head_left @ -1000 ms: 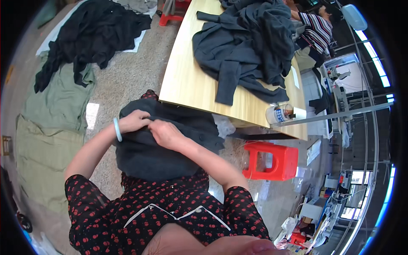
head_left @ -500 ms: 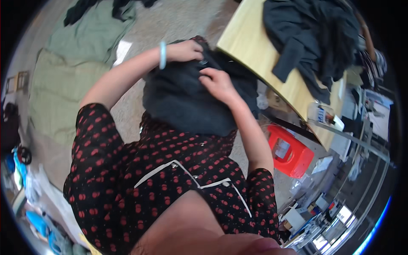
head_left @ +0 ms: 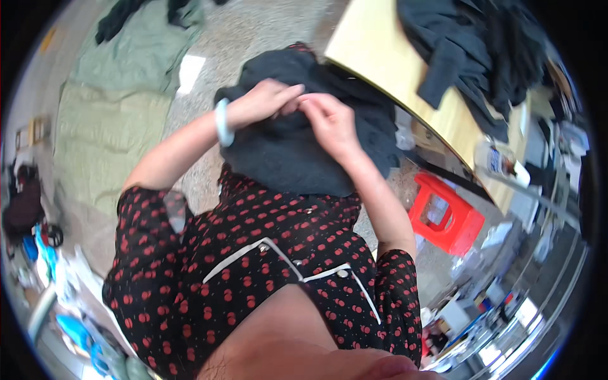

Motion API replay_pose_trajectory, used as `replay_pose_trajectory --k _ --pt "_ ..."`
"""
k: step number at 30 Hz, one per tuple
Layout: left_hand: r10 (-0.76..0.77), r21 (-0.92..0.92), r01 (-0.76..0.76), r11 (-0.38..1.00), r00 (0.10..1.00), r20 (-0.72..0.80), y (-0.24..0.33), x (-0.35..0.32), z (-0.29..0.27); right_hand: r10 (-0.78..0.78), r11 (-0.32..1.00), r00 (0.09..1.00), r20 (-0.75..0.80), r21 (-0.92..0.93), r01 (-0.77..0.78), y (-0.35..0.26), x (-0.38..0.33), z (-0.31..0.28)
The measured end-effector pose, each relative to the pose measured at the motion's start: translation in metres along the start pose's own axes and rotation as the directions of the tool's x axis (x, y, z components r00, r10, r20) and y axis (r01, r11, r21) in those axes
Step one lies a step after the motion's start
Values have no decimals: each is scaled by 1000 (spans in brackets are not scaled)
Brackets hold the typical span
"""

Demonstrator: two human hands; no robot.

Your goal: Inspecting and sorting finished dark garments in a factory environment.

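Observation:
A dark grey-black cloth garment point(head_left: 297, 155) lies bunched across my lap. Over its upper part, my left hand point(head_left: 263, 104), with a pale bracelet point(head_left: 223, 122) at the wrist, meets my right hand point(head_left: 330, 123) fingertip to fingertip. The fingers of both are bent and pinched together. Whatever sits between them is hidden or too small to name.
To the right, a light wooden table point(head_left: 373, 50) carries more dark garments point(head_left: 468, 54) and a clear plastic container point(head_left: 491, 158). Below its edge stands a red plastic stool point(head_left: 446, 215). Green cloth point(head_left: 114, 139) is spread over the floor at left.
My hands have come together from slightly apart, the left one moving lower. A small shiny round spot on the garment, seen between them before, no longer shows. The view has shifted slightly.

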State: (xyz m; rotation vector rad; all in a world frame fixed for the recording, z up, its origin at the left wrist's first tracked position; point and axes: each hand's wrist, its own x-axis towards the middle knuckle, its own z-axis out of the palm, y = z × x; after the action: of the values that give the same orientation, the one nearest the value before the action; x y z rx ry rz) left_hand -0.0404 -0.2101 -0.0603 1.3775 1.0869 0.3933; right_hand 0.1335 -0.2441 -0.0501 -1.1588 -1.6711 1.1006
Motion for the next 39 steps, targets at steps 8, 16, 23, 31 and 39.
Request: replay_pose_trajectory --k 8,16,23,31,39 --pt "-309 -712 351 608 931 195 6 35 36 -361 868 915 179 -295 400 11 -16 -27" --pt "-288 -683 376 626 926 244 -1 32 36 -195 817 957 -215 -575 38 13 -33 -179" --pt "-242 -679 340 650 940 239 7 41 23 -230 143 938 -260 -962 -232 2 -28 -330" --pt "-282 -674 367 641 929 238 -4 39 15 -62 -382 987 -146 -910 -159 -4 -29 -409" --pt "-257 -675 356 647 934 247 -2 35 16 372 -397 856 -359 -895 -203 -17 -5 -420"
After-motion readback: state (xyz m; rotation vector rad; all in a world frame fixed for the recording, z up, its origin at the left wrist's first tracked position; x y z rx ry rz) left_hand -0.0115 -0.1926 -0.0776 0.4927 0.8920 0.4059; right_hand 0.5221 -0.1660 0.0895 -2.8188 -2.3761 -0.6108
